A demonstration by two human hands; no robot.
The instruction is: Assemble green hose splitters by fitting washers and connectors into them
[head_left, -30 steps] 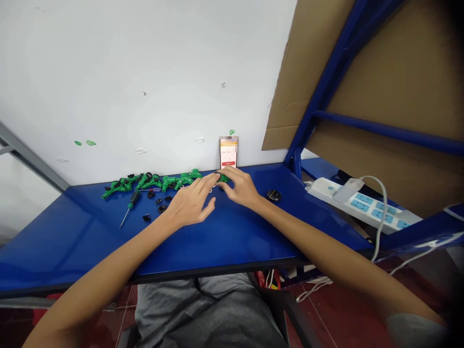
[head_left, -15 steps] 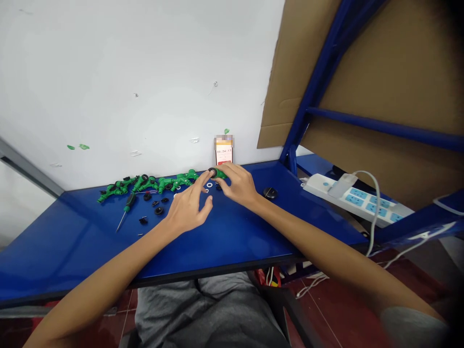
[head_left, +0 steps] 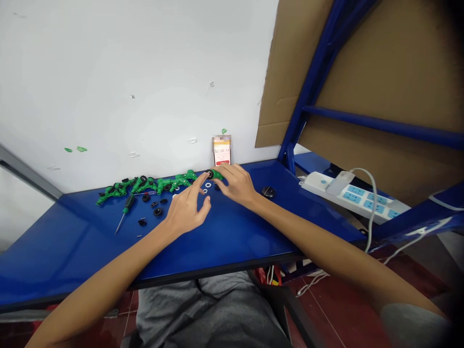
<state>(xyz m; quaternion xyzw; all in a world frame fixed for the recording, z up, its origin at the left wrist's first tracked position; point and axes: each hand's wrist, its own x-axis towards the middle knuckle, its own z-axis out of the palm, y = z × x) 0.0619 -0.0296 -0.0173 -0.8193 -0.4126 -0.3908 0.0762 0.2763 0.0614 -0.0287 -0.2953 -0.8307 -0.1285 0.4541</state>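
My right hand (head_left: 237,183) is closed round a green hose fitting (head_left: 217,175) with a black ring-shaped end facing left. My left hand (head_left: 187,209) is open, its thumb apart from the fingers, and its index fingertip touches the black end of the fitting. Below the fingertips lie white washers (head_left: 208,185) on the blue table. Left of my left hand are several loose black parts, among them a round black cap (head_left: 157,212). A screwdriver (head_left: 125,212) with a green and black handle lies farther left. Whatever my right fingers cover on the fitting is hidden.
A row of green fittings (head_left: 145,186) lies along the wall. A phone (head_left: 222,153) showing a timer leans on the wall behind my hands. To the right are a round black object (head_left: 268,192) and a white power strip (head_left: 353,193) with cables. A blue metal frame (head_left: 315,82) rises at right.
The view has shifted slightly. My right hand still grips the fitting, and my left index finger stays at its black end.
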